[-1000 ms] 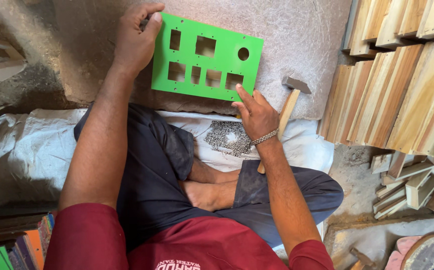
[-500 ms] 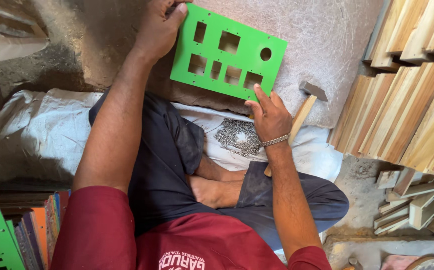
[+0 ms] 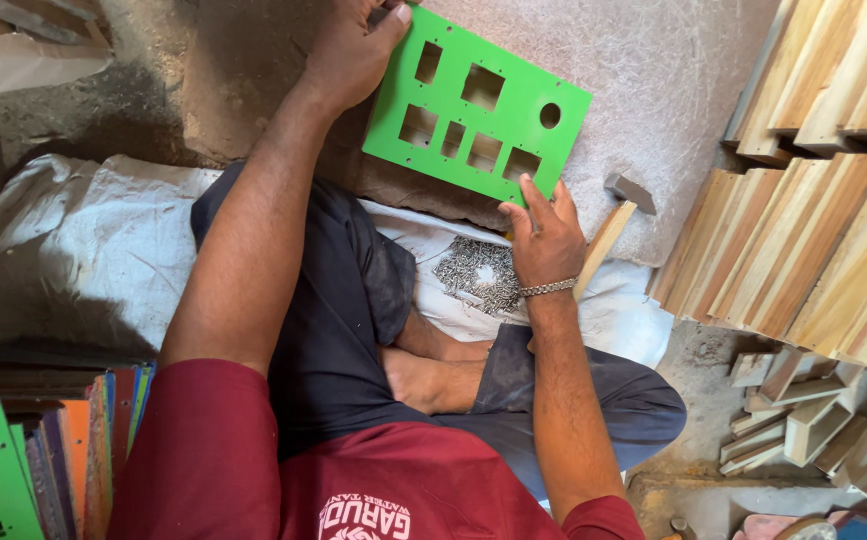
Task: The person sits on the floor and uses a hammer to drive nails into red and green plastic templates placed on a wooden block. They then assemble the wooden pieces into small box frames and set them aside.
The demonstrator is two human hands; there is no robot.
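A green panel (image 3: 499,95) with several rectangular cut-outs and one round hole lies flat on a grey stone slab (image 3: 654,70). My left hand (image 3: 349,50) grips its far left corner. At the panel's near right corner my right hand (image 3: 544,235) presses down with its fingertips; a metal bracelet is on that wrist. A pile of small metal nails (image 3: 479,275) sits on white cloth (image 3: 84,250) just left of my right hand. A hammer (image 3: 614,225) with a wooden handle lies partly hidden behind my right hand.
Stacked wooden boards (image 3: 824,200) lean at the right, with small wood offcuts (image 3: 804,420) below them. Coloured panels (image 3: 44,460), one green with slots, stand stacked at the bottom left. My crossed legs fill the middle of the floor.
The panel sits further right and higher in view as the camera shifted. Both hands keep their hold on opposite corners of the panel.
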